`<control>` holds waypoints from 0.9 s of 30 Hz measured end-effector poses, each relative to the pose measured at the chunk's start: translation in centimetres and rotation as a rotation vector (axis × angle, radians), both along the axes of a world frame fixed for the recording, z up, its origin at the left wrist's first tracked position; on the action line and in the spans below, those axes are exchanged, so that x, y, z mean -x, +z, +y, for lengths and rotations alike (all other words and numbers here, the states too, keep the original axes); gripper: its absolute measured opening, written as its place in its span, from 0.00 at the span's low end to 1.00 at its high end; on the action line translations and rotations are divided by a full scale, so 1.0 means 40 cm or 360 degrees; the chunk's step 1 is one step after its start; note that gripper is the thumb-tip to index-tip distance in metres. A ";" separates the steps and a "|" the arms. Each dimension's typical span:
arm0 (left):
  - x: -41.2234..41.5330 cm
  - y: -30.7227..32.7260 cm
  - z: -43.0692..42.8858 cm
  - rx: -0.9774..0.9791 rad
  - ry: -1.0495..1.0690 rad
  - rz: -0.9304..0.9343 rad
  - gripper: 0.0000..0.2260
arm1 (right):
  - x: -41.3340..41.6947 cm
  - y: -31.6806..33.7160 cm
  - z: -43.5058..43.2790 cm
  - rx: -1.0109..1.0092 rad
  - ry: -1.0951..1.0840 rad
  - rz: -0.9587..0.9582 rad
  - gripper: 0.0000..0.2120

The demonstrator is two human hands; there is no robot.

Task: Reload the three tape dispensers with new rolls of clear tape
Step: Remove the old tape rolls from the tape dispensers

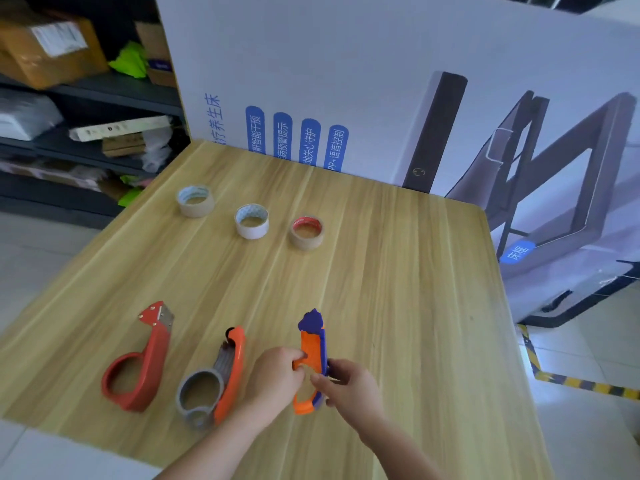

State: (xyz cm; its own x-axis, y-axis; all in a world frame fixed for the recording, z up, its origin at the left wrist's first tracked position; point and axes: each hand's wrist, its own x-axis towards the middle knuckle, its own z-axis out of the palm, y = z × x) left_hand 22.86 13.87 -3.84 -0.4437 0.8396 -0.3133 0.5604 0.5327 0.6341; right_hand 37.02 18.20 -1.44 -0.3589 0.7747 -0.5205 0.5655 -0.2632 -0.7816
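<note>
Three tape dispensers lie along the near side of the wooden table (398, 289): a red one (138, 368) at the left, a grey and orange one (214, 382) in the middle, and an orange and blue one (313, 355) at the right. My left hand (273, 379) pinches the orange side of the orange and blue dispenser. My right hand (346, 386) grips its blue side. Three tape rolls stand in a row farther back: a tan roll (195, 200), a white roll (251, 221) and a roll with a red core (307, 232).
A large printed cardboard box (381, 81) stands upright along the table's far edge. Dark shelves (86, 98) with parcels are at the left. Tiled floor with yellow and black hazard tape (554, 375) lies to the right.
</note>
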 end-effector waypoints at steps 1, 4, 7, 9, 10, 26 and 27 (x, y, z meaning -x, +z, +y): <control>-0.014 -0.009 -0.018 0.0035 -0.0027 0.0031 0.11 | -0.011 -0.009 -0.017 -0.0008 0.0020 -0.0046 0.03; -0.048 -0.033 -0.058 0.0092 -0.0098 0.0111 0.14 | -0.038 -0.029 -0.055 -0.0028 0.0065 -0.0145 0.07; -0.065 -0.050 -0.074 0.0143 -0.0165 0.0150 0.15 | -0.047 -0.049 -0.075 -0.0064 0.0110 -0.0248 0.08; -0.071 -0.060 -0.080 0.0183 -0.0220 0.0171 0.14 | -0.052 -0.066 -0.084 -0.0106 0.0147 -0.0327 0.09; -0.073 -0.063 -0.083 0.0198 -0.0248 0.0186 0.14 | -0.053 -0.074 -0.088 -0.0128 0.0166 -0.0357 0.10; 0.075 0.120 -0.154 0.0196 -0.0280 0.0794 0.08 | 0.048 0.069 -0.050 -0.0863 0.0617 -0.0663 0.19; 0.097 0.145 -0.170 0.0206 -0.0232 0.0853 0.09 | 0.072 0.087 -0.050 -0.0931 0.0687 -0.0650 0.20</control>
